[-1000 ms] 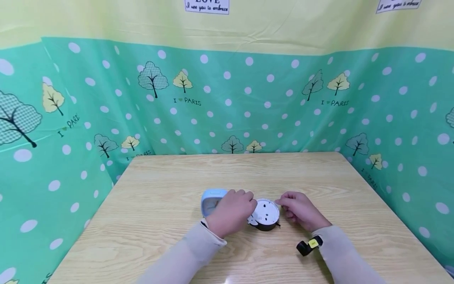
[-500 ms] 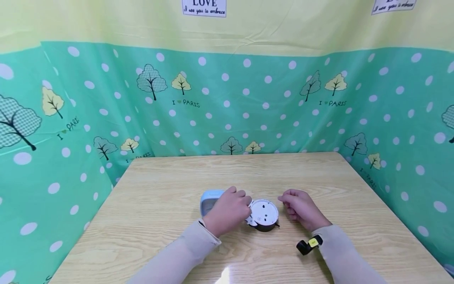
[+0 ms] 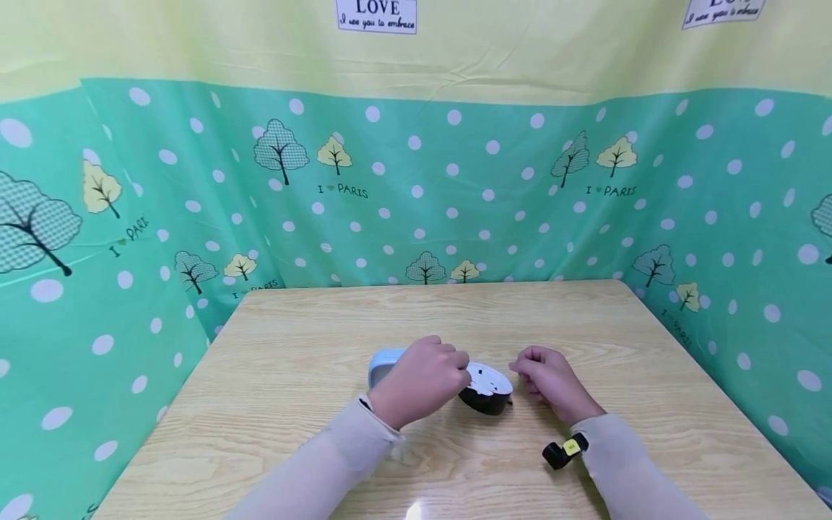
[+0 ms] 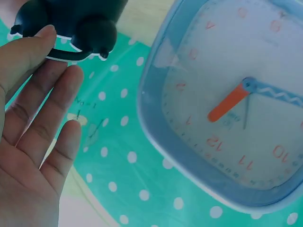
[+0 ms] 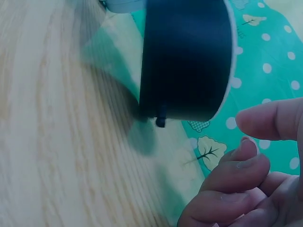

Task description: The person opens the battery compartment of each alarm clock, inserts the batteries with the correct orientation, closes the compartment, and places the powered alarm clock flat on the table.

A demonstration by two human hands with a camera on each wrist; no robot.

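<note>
My left hand [image 3: 422, 379] pinches the carry handle [image 4: 71, 56] of a black twin-bell alarm clock [image 3: 482, 402] between thumb and fingers. This clock tilts, its white back [image 3: 489, 377] facing upward. In the right wrist view its dark round side [image 5: 189, 61] shows a small black foot [image 5: 161, 117]. To its left stands a light blue alarm clock [image 3: 383, 359], partly hidden behind my left hand; the left wrist view shows its dial [image 4: 227, 109] with an orange and a blue hand. My right hand [image 3: 549, 381] is just right of the black clock, fingers loosely curled and holding nothing.
Both clocks are on a light wooden table [image 3: 312, 325]. A green and yellow patterned curtain [image 3: 448, 195] hangs behind it and along both sides. A black wrist camera [image 3: 557, 455] with a yellow label sits on my right wrist.
The black alarm clock has tilted up from lying with its white back upward, so more of its dark side shows. My right hand's fingertips have come away from its edge.
</note>
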